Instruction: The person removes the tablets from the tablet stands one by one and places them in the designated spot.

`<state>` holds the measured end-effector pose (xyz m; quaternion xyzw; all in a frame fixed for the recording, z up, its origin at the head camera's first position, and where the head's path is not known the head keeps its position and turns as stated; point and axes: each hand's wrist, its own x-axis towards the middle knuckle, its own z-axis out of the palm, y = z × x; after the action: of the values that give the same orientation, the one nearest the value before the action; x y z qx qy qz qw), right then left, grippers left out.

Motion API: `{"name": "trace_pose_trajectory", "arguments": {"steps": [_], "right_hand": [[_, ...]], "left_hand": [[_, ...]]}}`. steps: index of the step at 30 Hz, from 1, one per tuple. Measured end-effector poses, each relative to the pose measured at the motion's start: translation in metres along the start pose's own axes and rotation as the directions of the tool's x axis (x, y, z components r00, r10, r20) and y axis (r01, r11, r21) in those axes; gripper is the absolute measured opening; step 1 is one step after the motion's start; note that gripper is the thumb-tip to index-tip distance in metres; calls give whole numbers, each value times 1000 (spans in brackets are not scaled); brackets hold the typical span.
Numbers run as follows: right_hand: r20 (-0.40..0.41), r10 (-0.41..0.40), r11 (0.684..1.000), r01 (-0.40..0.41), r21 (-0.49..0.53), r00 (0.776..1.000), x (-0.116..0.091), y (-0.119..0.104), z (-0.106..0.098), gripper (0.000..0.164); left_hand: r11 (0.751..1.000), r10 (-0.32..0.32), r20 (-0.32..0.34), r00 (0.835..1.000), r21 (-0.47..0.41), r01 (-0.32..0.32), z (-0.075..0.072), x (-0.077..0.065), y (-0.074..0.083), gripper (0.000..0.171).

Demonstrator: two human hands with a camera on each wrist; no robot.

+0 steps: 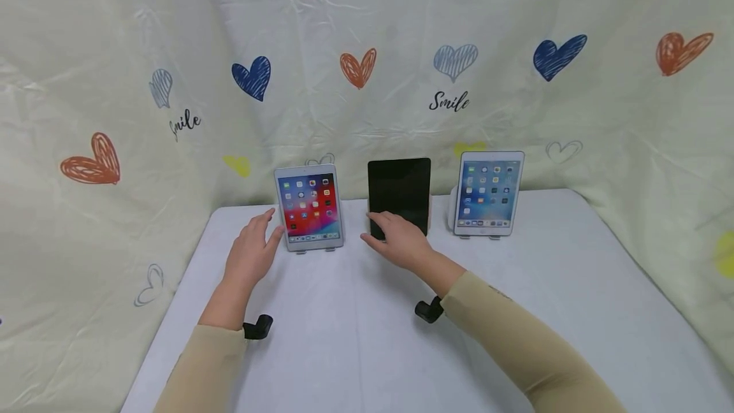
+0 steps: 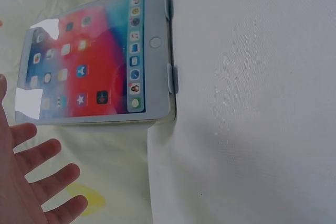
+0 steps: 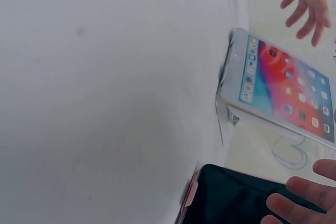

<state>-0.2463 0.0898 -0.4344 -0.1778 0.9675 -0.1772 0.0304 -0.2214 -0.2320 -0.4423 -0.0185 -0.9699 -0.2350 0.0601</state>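
Observation:
Three tablets lean on small stands along the back of the table. The left tablet (image 1: 309,206) is white-framed, its lit screen red and blue with app icons. Just off its left edge is my left hand (image 1: 252,250), fingers spread and holding nothing; the left wrist view shows those fingers (image 2: 55,182) beside the tablet (image 2: 94,61). My right hand (image 1: 398,241) is in front of the dark-screened middle tablet (image 1: 399,190), overlapping its lower part, with fingers extended. At the right stands another white tablet (image 1: 489,193) with a lit blue home screen, away from both hands.
A white cloth covers the table (image 1: 355,336). Behind it hangs a pale curtain (image 1: 401,5) printed with hearts and the word Smile. A black wrist mount (image 1: 258,327) sits on the left wrist, another black mount (image 1: 429,310) on the right.

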Motion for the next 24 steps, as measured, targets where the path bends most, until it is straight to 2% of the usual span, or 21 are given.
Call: {"name": "trace_pose_trajectory", "arguments": {"steps": [13, 24], "right_hand": [[3, -1, 1000, 1, 19, 1000, 17, -17, 3, 67], [19, 55, 997, -56, 52, 998, 27, -29, 6, 69]], "left_hand": [[999, -39, 9, 999, -23, 40, 6, 13, -5, 66], [996, -74, 23, 997, -49, 75, 7, 22, -4, 66]]}}
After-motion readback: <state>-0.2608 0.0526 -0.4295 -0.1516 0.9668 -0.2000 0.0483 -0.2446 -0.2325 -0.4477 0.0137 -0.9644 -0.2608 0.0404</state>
